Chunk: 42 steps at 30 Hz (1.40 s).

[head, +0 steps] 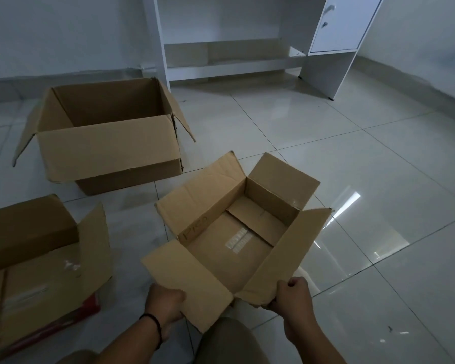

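**Q:** What does the head view show of the room and the floor?

**A:** A dim room with pale walls and a floor of large glossy grey tiles (352, 166), where window light reflects at the right. A white desk frame (234, 67) stands against the far wall, with a low shelf and a small cabinet door (339, 24) on its right side.

**Q:** What lies on the tiles?

**A:** Three brown cardboard boxes. A large open box (111, 151) sits at the far left with its flaps spread. A second box (37, 261) lies at the near left edge, partly out of frame, with something red (91, 307) showing under it. The small cardboard box (271, 198) is in the centre foreground, just in front of the person's knee (229, 340).

**Q:** How is the small one handled?

**A:** It is open, all four flaps out, with a strip of clear tape (238, 240) on its bottom. The left hand (166, 303), with a black band (153, 321) at the wrist, grips the near flap, fingers curled under it. The right hand (292, 295) is clenched around the near corner of the right flap. I cannot tell whether the box rests on the floor or is lifted off it
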{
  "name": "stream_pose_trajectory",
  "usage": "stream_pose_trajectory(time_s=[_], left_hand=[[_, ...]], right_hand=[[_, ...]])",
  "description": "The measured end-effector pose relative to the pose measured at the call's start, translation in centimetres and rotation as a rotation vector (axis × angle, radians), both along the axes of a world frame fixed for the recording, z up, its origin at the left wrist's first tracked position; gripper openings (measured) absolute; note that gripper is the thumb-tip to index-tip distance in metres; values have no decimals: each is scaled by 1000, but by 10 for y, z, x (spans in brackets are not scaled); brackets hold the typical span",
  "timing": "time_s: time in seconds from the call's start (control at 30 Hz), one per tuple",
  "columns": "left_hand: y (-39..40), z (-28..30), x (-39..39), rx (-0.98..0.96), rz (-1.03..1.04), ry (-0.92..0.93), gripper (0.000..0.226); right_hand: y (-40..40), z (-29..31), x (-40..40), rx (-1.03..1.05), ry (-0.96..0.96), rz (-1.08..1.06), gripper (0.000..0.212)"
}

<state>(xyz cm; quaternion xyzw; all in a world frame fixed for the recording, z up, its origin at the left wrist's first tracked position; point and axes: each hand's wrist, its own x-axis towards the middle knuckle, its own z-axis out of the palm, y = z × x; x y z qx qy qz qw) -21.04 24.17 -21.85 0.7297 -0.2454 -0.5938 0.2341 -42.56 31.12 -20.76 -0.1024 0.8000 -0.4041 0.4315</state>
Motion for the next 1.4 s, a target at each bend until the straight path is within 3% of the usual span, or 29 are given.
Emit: stream_pose_trajectory(time_s=[0.13, 0.23, 0.33, 0.5, 0.63, 0.7, 0.87, 1.2, 1.4], left_hand=[[-20, 14, 16, -152, -162, -17, 44], [-40, 22, 21, -231, -299, -57, 45], [-59, 31, 24, -274, -298, -49, 50], [-61, 27, 17, -355, -323, -139, 24], [-60, 23, 4, -378, -509, -170, 53], [-70, 23, 0, -395, -515, -156, 55], [-97, 20, 0, -413, -435, -279, 23], [-100, 13, -19, -397, -390, -184, 27], [-102, 21, -15, -425, -396, -117, 25]], right_hand=[[9, 2, 5, -6, -106, -25, 10], [5, 5, -5, 21, -129, -19, 23], [-5, 7, -24, -49, -208, -82, 32], [-26, 8, -36, -82, -262, -72, 23], [-42, 1, -25, -103, -237, -146, 23], [-43, -3, -19, -118, -227, -175, 22], [-41, -13, -9, -144, -172, -237, 24], [-65, -4, -48, -106, -119, -188, 21], [-57, -2, -46, -119, -194, -118, 19]])
